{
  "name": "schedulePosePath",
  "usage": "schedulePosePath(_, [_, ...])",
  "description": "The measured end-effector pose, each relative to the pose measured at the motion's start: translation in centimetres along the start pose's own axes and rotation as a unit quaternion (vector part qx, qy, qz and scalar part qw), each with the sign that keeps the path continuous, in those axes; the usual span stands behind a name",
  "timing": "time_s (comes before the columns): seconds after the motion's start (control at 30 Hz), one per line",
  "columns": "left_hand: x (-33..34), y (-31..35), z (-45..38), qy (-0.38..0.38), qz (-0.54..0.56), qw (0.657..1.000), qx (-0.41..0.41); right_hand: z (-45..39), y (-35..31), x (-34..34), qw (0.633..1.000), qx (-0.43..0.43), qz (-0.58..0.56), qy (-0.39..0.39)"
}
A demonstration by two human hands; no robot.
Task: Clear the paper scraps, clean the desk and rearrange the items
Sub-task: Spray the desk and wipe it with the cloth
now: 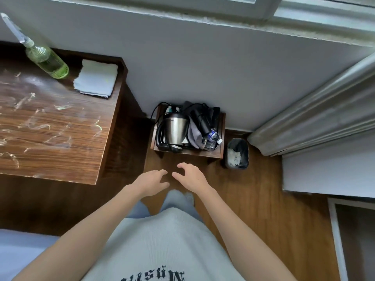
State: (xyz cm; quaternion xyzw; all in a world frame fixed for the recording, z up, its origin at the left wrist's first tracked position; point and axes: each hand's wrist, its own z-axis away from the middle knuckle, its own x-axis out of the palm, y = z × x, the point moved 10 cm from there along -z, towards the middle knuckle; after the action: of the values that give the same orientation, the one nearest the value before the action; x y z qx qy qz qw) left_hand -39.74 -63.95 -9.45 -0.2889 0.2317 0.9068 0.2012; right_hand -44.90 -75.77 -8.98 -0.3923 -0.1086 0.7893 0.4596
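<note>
The wooden desk (50,128) is smeared with whitish streaks; a folded white cloth (96,79) lies at its far right corner beside a green spray bottle (47,61). Left hand (151,182) and right hand (190,176) hover empty over the floor, fingers loosely spread.

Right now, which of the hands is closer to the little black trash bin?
The right hand. It hangs over the floor, just left of and slightly below the trash bin in the picture. The left hand is farther left, beyond the right one. Both hold nothing.
</note>
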Motion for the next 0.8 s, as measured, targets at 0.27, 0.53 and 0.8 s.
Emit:
schedulePosePath(0.27, [-4.3,-10.7,3.6,0.083,0.031,0.996,0.024,-1.3,-11.7,5.7,0.999,-0.024,0.016,0.039])
schedulePosePath(0.53, [-9.5,-26.8,9.6,0.115,-0.023,0.989,0.092,-3.8,-27.0,16.0,0.995,-0.011,0.09,0.04])
schedulePosePath(0.8, [-13.5,-39.2,11.9,0.1,0.026,0.992,0.074,-6.2,-36.2,19.3,0.987,-0.021,0.152,0.041])
